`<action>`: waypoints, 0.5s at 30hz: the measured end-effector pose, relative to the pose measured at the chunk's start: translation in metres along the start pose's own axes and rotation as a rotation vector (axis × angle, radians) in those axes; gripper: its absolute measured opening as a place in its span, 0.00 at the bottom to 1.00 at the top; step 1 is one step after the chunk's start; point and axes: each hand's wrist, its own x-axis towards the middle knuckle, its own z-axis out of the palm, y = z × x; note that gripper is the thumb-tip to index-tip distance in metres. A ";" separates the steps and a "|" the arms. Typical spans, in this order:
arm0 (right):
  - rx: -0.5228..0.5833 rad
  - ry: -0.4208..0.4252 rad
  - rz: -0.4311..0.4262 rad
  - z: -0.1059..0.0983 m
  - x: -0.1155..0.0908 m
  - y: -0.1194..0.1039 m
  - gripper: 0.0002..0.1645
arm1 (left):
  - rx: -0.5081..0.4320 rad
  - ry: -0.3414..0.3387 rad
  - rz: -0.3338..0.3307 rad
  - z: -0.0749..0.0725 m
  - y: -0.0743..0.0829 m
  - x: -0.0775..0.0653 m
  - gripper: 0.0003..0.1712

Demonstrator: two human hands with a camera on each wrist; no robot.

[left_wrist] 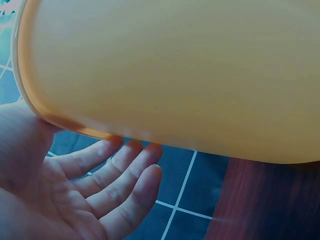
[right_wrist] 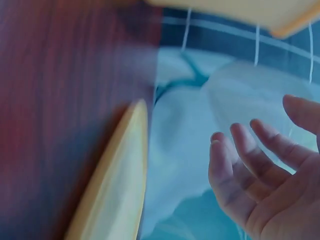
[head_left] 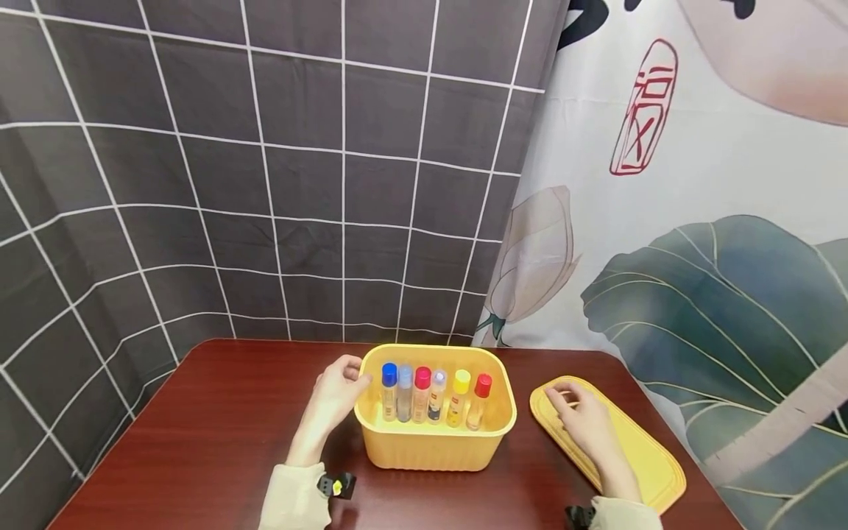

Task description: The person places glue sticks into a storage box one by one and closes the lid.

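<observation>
A yellow plastic storage bin (head_left: 433, 449) stands on the table, with a row of slim clear bottles (head_left: 420, 401) upright inside, their caps blue, red, yellow and pale. My left hand (head_left: 336, 390) is at the bin's left end, thumb over the rim and fingers along the outside. In the left wrist view, the fingertips of that left hand (left_wrist: 85, 195) meet the bin's outer wall (left_wrist: 170, 80), while the thumb is hidden behind the rim. Over the far part of a yellow lid (head_left: 639, 456) hovers my right hand (head_left: 586, 423), fingers loosely bent and holding nothing.
The dark red wooden table (head_left: 218, 434) ends close behind the bin. A grey gridded cloth (head_left: 298, 184) hangs behind it, and a white cloth with painted leaves (head_left: 676, 294) hangs at the right. The lid lies near the table's right edge.
</observation>
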 end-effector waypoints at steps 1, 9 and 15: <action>-0.036 0.010 -0.017 -0.006 -0.001 0.007 0.20 | -0.004 -0.002 0.006 0.000 0.000 0.000 0.16; -0.249 0.004 -0.065 -0.047 -0.009 0.057 0.24 | -0.012 0.000 0.025 0.001 0.001 0.000 0.16; -0.311 -0.130 -0.088 -0.068 -0.012 0.090 0.39 | 0.001 -0.006 0.024 0.003 0.003 -0.001 0.16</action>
